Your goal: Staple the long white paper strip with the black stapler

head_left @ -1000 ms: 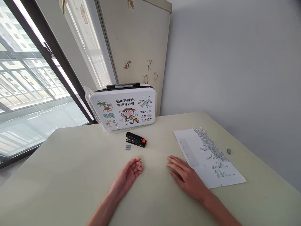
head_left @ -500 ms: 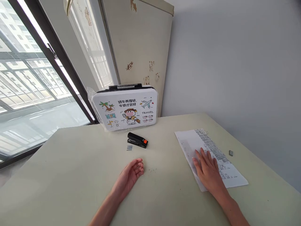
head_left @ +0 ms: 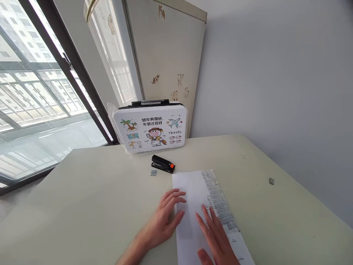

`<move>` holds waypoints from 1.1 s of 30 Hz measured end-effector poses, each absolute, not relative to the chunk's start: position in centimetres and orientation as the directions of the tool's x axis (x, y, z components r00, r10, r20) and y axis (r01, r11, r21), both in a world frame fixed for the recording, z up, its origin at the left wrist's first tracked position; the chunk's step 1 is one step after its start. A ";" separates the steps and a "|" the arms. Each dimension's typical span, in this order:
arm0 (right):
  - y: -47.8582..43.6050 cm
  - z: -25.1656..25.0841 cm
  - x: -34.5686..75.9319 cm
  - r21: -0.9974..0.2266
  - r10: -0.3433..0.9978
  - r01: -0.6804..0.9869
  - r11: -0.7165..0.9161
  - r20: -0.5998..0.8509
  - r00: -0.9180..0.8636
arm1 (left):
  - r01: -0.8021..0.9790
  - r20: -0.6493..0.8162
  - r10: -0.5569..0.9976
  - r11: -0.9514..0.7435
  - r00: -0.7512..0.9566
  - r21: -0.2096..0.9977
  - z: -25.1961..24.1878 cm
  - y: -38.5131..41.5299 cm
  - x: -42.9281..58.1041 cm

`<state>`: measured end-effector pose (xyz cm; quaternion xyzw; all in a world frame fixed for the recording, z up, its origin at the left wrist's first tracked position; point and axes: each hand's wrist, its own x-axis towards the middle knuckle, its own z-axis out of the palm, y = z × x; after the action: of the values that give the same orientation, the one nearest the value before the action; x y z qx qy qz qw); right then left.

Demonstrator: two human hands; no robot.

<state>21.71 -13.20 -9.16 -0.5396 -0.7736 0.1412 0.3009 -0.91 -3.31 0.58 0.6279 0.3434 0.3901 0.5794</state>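
Printed sheets of paper (head_left: 190,184) lie on the table in front of me, with a band of grey pictures along their right side. My left hand (head_left: 167,217) is over their left edge, thumb and fingers apart. Fingers extended, my right hand (head_left: 216,239) rests on or just above the lower part of the sheets; contact is hard to tell. A black stapler (head_left: 162,164) with an orange patch lies beyond my left hand, close to the paper's top left corner. Short strips of staples (head_left: 153,173) sit just in front of it.
A white cartoon-printed suitcase (head_left: 150,129), partly in clear plastic, stands at the table's back edge. On the right lies a small grey block (head_left: 271,181). Behind are a worn cabinet (head_left: 168,48), a window (head_left: 41,88) at left and a plain wall (head_left: 270,81).
The sheets have moved left and towards me with my right hand, and now lie straighter. My left hand has shifted right onto their edge, its curled fingers now stretched. The view has shifted slightly.
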 end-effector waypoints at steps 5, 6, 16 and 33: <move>-11.8 -7.2 25.2 -0.481 0.943 0.828 0.288 0.293 -0.158 | 0.209 0.117 0.754 -0.323 0.646 0.923 0.0 -3.6 -0.8; -11.6 -7.5 25.8 -0.461 0.941 0.843 0.276 0.310 -0.138 | 0.224 0.123 0.738 -0.353 0.664 0.909 -0.1 -3.6 -0.9; -13.1 -12.1 21.9 -0.279 0.860 0.858 0.431 0.416 -0.296 | 0.276 0.278 0.755 -0.516 0.594 0.811 0.3 -3.5 -1.1; 10.0 -4.6 12.7 -0.579 0.910 0.726 0.371 0.384 -0.159 | 0.669 0.161 0.708 -0.704 0.687 0.238 -2.2 -0.5 -6.7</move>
<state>12.71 10.00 -4.59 -0.5451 -0.7500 0.1309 0.3511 -6.68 -0.53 -2.19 0.9150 0.3763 0.1210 0.0805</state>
